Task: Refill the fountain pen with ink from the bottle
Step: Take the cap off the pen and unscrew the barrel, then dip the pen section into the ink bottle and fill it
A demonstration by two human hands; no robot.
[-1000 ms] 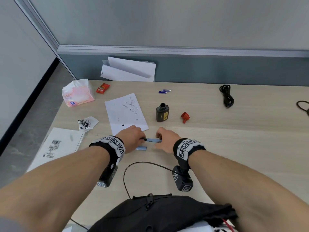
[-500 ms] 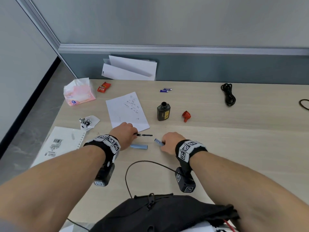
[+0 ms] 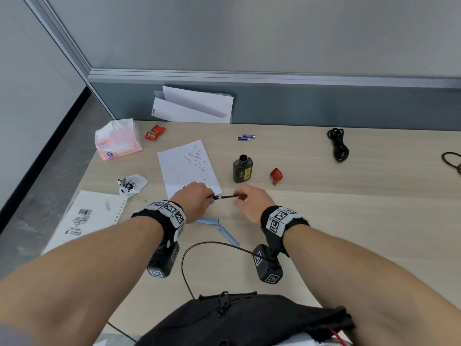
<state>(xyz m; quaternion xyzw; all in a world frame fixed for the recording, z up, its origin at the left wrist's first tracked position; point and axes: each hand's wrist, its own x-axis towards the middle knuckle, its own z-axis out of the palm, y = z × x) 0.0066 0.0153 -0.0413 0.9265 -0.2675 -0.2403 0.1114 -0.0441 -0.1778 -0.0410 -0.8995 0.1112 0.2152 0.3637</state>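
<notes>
1. Pale wooden desk (image 3: 324, 208), grey partition (image 3: 299, 106) behind; head view.
2. Held level over the desk: thin black fountain-pen core (image 3: 225, 196), left hand (image 3: 197, 199) pinching one end, right hand (image 3: 252, 202) pinching the other.
3. Two pale-blue pen shells (image 3: 208, 221) lie nearer the body.
4. Beyond the hands stands the open black ink bottle (image 3: 243, 169), with the red cap (image 3: 276, 176) beside it.

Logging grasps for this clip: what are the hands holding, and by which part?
The pen's thin black inner section: the left hand grips its left end, the right hand pinches its right end. The blue barrel pieces lie unheld on the table.
</notes>
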